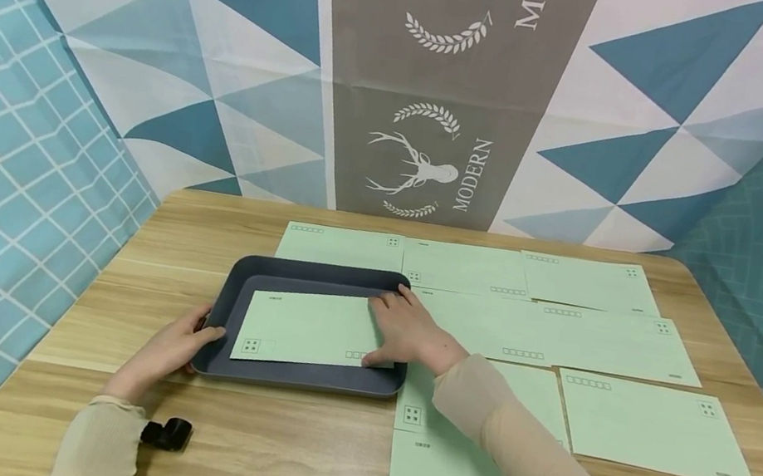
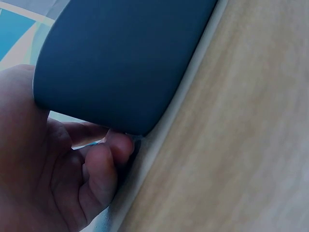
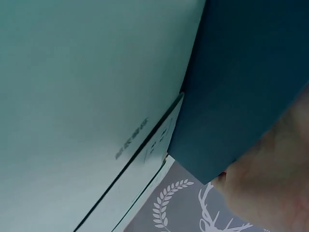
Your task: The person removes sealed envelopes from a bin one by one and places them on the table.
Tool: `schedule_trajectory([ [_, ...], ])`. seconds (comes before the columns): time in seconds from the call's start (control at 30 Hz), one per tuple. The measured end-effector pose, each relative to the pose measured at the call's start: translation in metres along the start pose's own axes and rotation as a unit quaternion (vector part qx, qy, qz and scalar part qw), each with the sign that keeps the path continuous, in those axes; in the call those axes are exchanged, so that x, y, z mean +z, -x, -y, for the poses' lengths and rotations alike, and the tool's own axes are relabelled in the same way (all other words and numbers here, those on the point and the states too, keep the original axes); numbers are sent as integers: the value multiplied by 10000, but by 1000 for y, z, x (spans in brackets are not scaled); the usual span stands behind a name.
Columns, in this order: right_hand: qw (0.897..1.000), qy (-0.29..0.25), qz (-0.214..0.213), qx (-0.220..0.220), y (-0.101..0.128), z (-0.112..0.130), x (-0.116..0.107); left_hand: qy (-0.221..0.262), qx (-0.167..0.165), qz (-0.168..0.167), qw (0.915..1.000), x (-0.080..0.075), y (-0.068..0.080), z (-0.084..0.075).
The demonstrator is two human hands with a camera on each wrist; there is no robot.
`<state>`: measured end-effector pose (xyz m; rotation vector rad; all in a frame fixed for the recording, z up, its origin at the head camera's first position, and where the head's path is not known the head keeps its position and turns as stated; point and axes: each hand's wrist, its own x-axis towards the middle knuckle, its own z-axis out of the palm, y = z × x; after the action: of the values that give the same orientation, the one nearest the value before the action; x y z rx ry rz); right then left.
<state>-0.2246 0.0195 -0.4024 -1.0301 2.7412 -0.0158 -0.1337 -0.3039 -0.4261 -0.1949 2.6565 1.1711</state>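
Patterned cloth with triangles and a deer print hangs behind a wooden worktop (image 1: pixel 287 441). On it sits a dark grey tray (image 1: pixel 231 286) holding one pale green envelope (image 1: pixel 302 327), so one appears loaded; about nine more envelopes (image 1: pixel 653 425) lie spread on the wood to its right. The right hand (image 1: pixel 411 332) presses flat, fingers straight, on the envelope's right end. The left hand (image 1: pixel 170 346) grips the tray's near-left corner, fingers curled under the rim.

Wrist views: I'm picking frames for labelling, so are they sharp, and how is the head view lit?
Head view: even light, sharp, edges bowed; left wrist view: tray and left hand dim, soft; right wrist view: envelope too close, blurred.
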Motion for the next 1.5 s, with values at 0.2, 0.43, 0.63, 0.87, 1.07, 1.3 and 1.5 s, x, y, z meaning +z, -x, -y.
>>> schedule_trajectory([
  [0.2,10000,-19,-79,-47,-1,-2,0,4,-12,8,10000,0,0,0],
  [0.43,9985,-235,-485,-71,-1,-6,1,-9,-45,2,10000,-1,0,-2],
  [0.63,9946,-513,-899,-115,-1,-6,2,36,11,-5,10000,-1,-1,-2],
  [0.87,9908,-543,-1219,-224,0,-5,1,43,19,-1,10000,-1,-1,-2],
  [1.07,9847,-612,-1608,-265,2,-3,-1,10,56,-42,10000,-1,-1,-1],
  [1.3,9746,-1059,-1948,-312,6,0,0,-9,205,-51,9998,-1,-1,-1],
  [1.5,9693,-1618,-1828,-308,13,4,2,-7,256,-58,9997,-1,-1,0],
])
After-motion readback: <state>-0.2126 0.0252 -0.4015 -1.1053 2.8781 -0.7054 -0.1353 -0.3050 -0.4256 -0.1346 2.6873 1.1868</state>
